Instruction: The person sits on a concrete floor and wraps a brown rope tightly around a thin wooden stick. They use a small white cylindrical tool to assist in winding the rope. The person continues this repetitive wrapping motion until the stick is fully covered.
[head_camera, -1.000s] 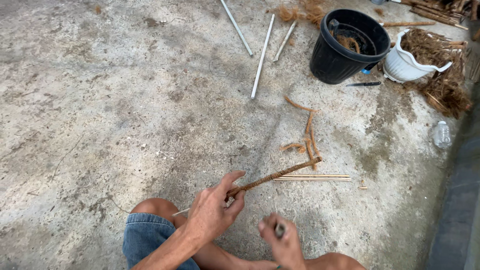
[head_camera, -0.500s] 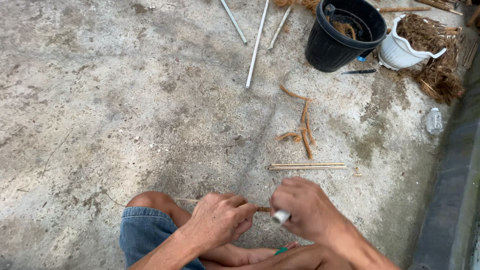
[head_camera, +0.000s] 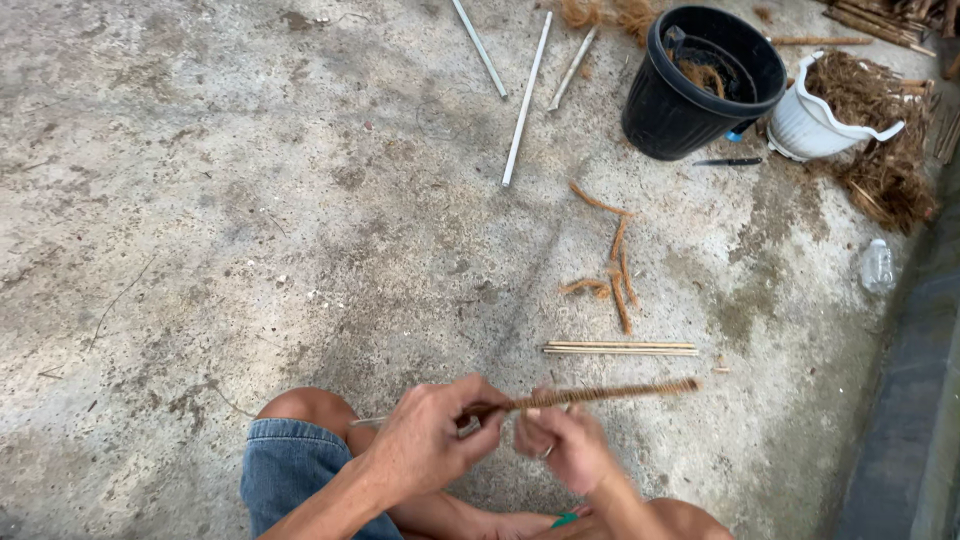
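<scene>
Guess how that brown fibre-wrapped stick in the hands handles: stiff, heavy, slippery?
Probably stiff: the fibre-wrapped stick juts straight out past the left hand and right hand with no sag. Likely light, being thin and held by fingertips. The rough wrap should grip well, though it may shed fibres like the scraps on the concrete.

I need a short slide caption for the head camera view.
Seated on concrete, left hand and right hand hold a fibre-wrapped stick.

Black pot (head_camera: 700, 85) near the concrete floor's (head_camera: 200, 200) far edge, white pot (head_camera: 815, 125) of dry fibre just beside it. Pale rods (head_camera: 525, 100) lie to their left. Thin sticks (head_camera: 620, 349) bundled mid-floor, brown scraps (head_camera: 615, 270) just beyond, clear bottle (head_camera: 877, 265) by the right edge.
</scene>
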